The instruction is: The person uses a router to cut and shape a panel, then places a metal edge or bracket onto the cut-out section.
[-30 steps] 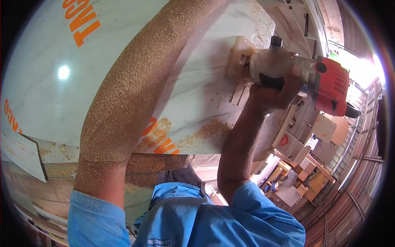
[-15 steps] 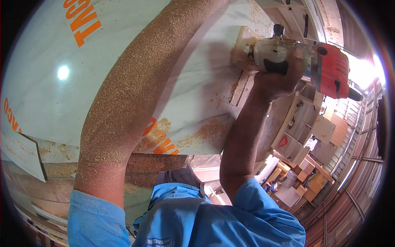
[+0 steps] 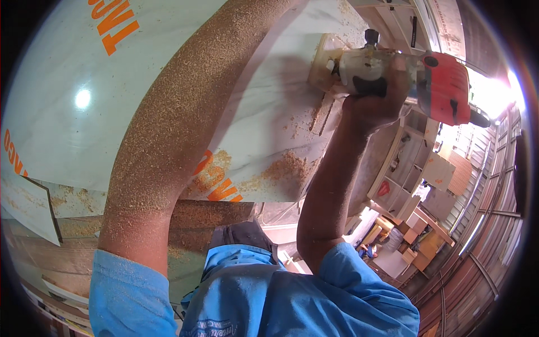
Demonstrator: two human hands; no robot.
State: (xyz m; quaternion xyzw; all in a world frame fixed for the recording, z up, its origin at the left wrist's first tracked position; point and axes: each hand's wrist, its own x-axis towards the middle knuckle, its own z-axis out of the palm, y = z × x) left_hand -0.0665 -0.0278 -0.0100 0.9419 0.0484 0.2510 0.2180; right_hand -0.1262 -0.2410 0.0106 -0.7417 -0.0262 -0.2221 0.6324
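Note:
My right hand [image 3: 380, 105] is closed around the body of a trim router [image 3: 446, 90] with a red motor end. Its square, dusty base plate [image 3: 324, 60] rests against a large glossy, white marble-look panel [image 3: 281, 106], near the right edge. Close below the base is a narrow slot [image 3: 321, 115] with sawdust round it. My left forearm [image 3: 179, 106], thickly coated with sawdust, reaches across the panel and leaves the top of the picture, so the left hand is out of sight.
Sawdust [image 3: 289, 168] lies heaped along the panel's near edge. Another white board [image 3: 28, 208] sits at the left. On the right are an open wooden cabinet [image 3: 401, 163], offcuts and boxes [image 3: 412, 236], and a corrugated metal wall [image 3: 477, 247].
The router and my right hand sit slightly further left and higher in the picture. The whole view has shifted a little; my right hand keeps its hold.

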